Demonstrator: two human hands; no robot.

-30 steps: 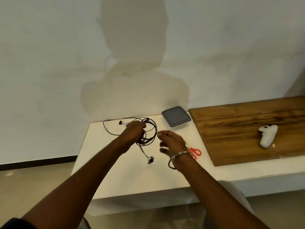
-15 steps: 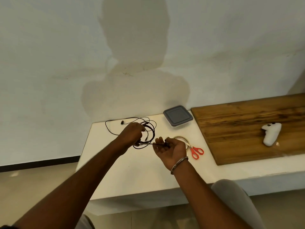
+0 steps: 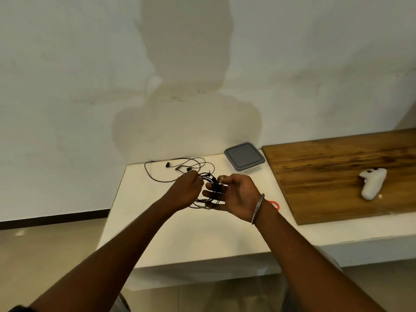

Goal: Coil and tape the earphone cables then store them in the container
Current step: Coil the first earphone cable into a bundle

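Near the centre of the frame, two bare hands met just above a white table (image 3: 180,239). The left hand (image 3: 186,192) had its fingers curled, pinching the top of a coil of black earphone cables (image 3: 209,177). The right hand (image 3: 236,194), palm up, curled its fingers around the coil's loops; a metal bangle (image 3: 257,209) circled its wrist. Behind the hands, another earphone cable (image 3: 168,164) lay loose near the table's far edge by the wall. The lidded grey container (image 3: 244,159) sat at that far edge, right of centre, just beside the corner of a wooden board (image 3: 326,172) covering the table's right side. A white game controller (image 3: 372,185) rested on the board. A red scissor handle (image 3: 273,203) peeked out behind the right wrist. Bare white tabletop stretched from the hands to the near edge and to the left edge.
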